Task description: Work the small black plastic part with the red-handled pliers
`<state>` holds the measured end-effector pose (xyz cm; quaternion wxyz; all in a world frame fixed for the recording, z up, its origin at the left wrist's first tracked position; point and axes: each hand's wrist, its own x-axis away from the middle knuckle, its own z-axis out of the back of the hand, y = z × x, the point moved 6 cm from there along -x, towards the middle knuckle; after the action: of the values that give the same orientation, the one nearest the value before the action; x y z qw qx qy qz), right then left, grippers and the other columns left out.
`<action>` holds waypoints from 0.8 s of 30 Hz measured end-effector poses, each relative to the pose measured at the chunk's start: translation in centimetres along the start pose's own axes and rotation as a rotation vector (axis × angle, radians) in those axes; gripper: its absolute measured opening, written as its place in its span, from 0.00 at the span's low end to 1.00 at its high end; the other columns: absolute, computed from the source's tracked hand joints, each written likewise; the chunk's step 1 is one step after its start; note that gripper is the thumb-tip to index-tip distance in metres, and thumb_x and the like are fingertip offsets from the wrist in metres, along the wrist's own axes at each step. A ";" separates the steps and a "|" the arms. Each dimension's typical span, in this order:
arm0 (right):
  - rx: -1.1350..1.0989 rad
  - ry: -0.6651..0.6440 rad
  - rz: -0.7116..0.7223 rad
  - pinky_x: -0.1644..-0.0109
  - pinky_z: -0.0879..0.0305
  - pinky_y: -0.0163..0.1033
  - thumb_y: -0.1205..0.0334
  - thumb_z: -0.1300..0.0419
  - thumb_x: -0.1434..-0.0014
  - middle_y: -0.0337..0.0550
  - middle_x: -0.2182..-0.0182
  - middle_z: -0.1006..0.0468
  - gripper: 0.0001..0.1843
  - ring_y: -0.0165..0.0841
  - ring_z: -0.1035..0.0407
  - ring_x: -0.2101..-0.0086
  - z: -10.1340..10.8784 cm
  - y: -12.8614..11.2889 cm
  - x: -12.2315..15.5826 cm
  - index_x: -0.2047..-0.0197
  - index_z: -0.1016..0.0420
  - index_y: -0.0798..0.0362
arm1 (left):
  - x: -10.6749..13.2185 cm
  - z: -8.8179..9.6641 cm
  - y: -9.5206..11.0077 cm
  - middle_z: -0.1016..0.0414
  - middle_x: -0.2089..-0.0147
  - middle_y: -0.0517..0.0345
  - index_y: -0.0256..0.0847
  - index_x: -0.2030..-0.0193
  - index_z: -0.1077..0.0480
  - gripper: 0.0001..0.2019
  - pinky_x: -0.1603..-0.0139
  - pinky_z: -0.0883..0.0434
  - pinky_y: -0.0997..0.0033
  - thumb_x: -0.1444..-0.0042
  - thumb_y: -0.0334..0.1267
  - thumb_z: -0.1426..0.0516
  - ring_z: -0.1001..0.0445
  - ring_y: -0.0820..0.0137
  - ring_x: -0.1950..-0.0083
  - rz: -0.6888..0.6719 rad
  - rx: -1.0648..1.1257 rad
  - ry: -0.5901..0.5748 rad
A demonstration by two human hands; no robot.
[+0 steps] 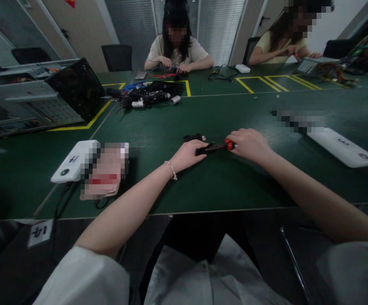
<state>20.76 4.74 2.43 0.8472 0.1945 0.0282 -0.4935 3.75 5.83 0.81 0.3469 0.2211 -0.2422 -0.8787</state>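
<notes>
My right hand [249, 144] is closed around the red grip of a hand tool [219, 147], whose dark narrow end reaches left and looks like pliers. My left hand [188, 156], with a chain bracelet on the wrist, pinches a small black part [202, 150] right at the tool's dark end. Where the two meet is too small to make out exactly. Just behind my left fingers lies another small dark piece [192, 137] on the green tabletop [215, 186].
A white power bank [74, 159] and a pink phone-like item [103, 176] lie to the left, a white device [344, 146] to the right. An opened computer case [40, 97] stands at far left. Behind are a black tool pile [152, 93] and two people working.
</notes>
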 end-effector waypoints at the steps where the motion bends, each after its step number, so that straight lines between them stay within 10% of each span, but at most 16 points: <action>1: 0.009 0.003 0.002 0.66 0.45 0.41 0.61 0.47 0.45 0.48 0.66 0.23 0.11 0.38 0.34 0.67 0.1 0.0 0.0 0.63 0.26 0.54 | 0.0 0.0 0.0 0.28 0.46 0.48 0.35 0.46 0.30 0.19 0.41 0.35 0.61 0.46 0.30 0.41 0.30 0.65 0.44 -0.001 -0.004 0.002; 24: -0.040 -0.001 0.010 0.65 0.44 0.40 0.62 0.47 0.45 0.48 0.66 0.23 0.11 0.38 0.34 0.67 -0.4 0.2 -0.1 0.62 0.25 0.53 | -0.1 -0.1 -0.2 0.28 0.45 0.49 0.37 0.47 0.30 0.19 0.41 0.35 0.61 0.47 0.31 0.41 0.30 0.66 0.44 -0.012 -0.015 0.013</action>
<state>20.89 5.03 2.17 0.8533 0.1776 0.0367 -0.4888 3.77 5.98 0.65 0.3451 0.2257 -0.2320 -0.8810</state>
